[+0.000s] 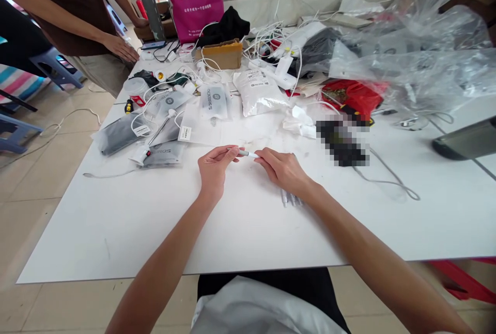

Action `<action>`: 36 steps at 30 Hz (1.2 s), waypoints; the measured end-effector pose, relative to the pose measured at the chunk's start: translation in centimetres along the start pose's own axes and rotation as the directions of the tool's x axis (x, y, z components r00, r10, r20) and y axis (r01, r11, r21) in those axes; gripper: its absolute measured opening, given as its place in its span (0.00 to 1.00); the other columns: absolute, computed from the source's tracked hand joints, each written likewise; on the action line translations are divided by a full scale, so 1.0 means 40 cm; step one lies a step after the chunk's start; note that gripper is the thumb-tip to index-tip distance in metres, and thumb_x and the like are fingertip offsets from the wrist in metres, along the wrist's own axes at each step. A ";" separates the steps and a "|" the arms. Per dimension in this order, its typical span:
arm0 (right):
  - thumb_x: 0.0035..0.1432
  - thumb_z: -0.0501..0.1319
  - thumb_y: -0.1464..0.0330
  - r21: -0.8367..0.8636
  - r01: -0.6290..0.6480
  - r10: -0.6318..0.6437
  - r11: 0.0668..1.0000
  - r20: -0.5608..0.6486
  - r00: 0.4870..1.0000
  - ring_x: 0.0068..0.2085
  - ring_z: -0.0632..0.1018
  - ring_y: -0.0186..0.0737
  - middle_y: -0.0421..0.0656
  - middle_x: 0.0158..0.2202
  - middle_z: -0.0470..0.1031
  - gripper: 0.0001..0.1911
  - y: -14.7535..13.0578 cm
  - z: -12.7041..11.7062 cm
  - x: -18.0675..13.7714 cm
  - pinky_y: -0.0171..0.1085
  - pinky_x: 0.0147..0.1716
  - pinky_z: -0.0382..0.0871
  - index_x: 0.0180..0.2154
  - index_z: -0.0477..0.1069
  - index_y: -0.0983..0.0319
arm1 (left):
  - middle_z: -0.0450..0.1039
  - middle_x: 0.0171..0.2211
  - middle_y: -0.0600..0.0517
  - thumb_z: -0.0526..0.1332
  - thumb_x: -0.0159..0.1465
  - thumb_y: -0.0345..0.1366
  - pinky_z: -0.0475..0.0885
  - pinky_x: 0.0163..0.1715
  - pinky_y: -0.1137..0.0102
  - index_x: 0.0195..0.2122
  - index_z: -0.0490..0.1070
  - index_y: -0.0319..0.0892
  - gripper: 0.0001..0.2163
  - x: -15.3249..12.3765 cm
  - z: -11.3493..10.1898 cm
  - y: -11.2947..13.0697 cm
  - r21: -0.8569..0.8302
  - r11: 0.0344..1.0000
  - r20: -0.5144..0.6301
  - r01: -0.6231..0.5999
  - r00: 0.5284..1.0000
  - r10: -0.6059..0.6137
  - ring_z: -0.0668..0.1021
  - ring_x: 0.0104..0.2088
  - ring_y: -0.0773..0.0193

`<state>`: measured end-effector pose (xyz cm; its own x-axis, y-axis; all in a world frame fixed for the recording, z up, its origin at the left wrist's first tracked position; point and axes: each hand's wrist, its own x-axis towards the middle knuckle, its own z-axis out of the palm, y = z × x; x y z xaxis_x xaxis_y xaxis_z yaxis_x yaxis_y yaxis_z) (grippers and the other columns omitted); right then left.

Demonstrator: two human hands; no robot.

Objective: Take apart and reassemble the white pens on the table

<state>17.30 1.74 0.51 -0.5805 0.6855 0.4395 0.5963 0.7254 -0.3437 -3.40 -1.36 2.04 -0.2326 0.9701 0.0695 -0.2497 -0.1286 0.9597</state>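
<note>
Grey-and-white plastic, by the look of it: pen-like stick (245,153) at mid-frame, roughly level, spanning both hands above the white table (155,236). Left hand (213,170): thumb and fingertips pinched on the grey end. Right hand (282,169): fingers curled tight round the white end; tip hidden, can't tell what's there. Step in hand looks like two-handed work on the stick, twist or pull unclear. Next move likely calls for a firm left pinch and both ends kept in line. Silvery tubes (284,197) lie just below the right hand, partly under the forearm. Further out: grey packets (165,154) left of centre, white parcel (259,91) above centre, clear plastic sheeting (418,60) upper right. Co-worker's hand (121,47) upper left, well apart.
</note>
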 end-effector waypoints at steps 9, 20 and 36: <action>0.80 0.47 0.61 -0.022 -0.004 0.004 1.000 -0.006 1.000 0.30 0.74 0.38 0.46 0.39 0.80 0.16 0.007 0.003 -0.001 0.38 0.29 0.60 0.53 0.70 0.59 | 0.85 0.38 0.47 0.76 0.60 0.46 0.78 0.41 0.65 0.35 0.83 0.43 0.12 0.010 -0.001 -0.005 -0.013 1.000 0.025 0.023 0.999 -0.023 0.85 0.38 0.59; 0.79 0.47 0.56 0.310 -0.152 0.138 0.939 0.066 0.988 0.28 0.71 0.36 0.42 0.31 0.75 0.20 0.007 -0.014 0.000 0.36 0.31 0.64 0.46 0.73 0.59 | 0.81 0.58 0.45 0.68 0.69 0.50 0.73 0.60 0.59 0.51 0.83 0.49 0.15 0.017 -0.010 -0.009 -0.082 0.991 0.243 0.110 0.966 -0.087 0.79 0.62 0.51; 0.78 0.48 0.56 0.480 -0.252 0.191 0.841 0.173 0.966 0.23 0.64 0.33 0.36 0.25 0.65 0.21 -0.041 -0.004 0.002 0.36 0.30 0.61 0.44 0.74 0.61 | 0.85 0.33 0.50 0.78 0.59 0.44 0.75 0.49 0.61 0.37 0.76 0.44 0.15 0.019 -0.012 -0.022 -0.078 0.991 0.067 0.105 0.993 -0.100 0.85 0.38 0.59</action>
<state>16.34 0.59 1.25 -0.5433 0.8115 0.2153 0.3815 0.4671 -0.7977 -3.81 -0.63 1.13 -0.1427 0.9897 -0.0090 -0.3455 -0.0413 0.9375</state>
